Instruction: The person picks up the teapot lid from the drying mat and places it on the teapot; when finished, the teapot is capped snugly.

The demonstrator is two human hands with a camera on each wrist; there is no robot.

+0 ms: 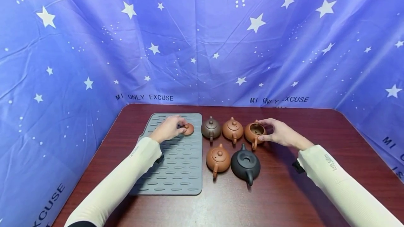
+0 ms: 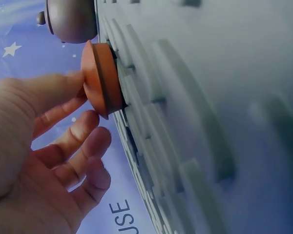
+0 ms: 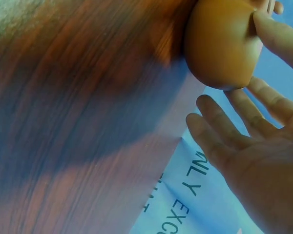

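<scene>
On the grey mat, my left hand [image 1: 169, 129] pinches the knob side of a reddish-brown teapot lid [image 1: 188, 129]. In the left wrist view the lid [image 2: 101, 78] stands against the ridged mat, its knob hidden by the thumb. My right hand [image 1: 277, 133] holds the side of a lidless brown teapot [image 1: 251, 136], thumb at the near side and fingers at the far side. Its dark inside shows from above. In the right wrist view the thumb and two fingertips meet the rounded body [image 3: 222, 44], while the other fingers stay apart from it.
Left of the lidless pot stand a lidded brown teapot [image 1: 233, 131] and a dark brown one [image 1: 211, 129]. In front are another brown teapot [image 1: 217, 162] and a black teapot [image 1: 245, 167]. The grey mat [image 1: 176, 171] covers the left of the wooden table [image 1: 284, 199]. A starry curtain hangs behind.
</scene>
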